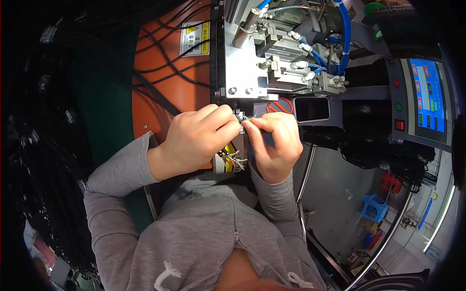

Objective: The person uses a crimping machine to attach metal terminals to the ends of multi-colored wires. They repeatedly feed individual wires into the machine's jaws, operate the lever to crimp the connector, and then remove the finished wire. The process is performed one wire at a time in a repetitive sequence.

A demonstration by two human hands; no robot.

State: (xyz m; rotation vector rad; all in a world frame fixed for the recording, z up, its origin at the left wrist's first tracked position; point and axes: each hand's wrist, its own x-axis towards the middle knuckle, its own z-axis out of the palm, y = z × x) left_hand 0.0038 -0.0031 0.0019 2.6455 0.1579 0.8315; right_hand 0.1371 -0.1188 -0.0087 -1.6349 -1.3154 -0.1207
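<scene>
My left hand [201,138] is closed with its fingertips pinched in front of the machine's lower edge. Black cables [162,99] run in from the upper left and pass under it. My right hand [276,140] is also closed, thumb and forefinger pinching beside the left fingertips. Between the two hands show thin whitish wires [246,118], at a small metal fixture [241,129]. Below the left hand hang several loose wire ends [235,159], pale and coloured, over a yellow-and-white label. The fingers hide how the wires are gripped.
Ahead stands a metal machine [245,68] with cylinders and blue air tubes [346,39]. Red-handled pliers [280,106] and a black phone [311,109] lie right of it. A control screen [428,97] stands farther right. Bundles of black cables hang at the left.
</scene>
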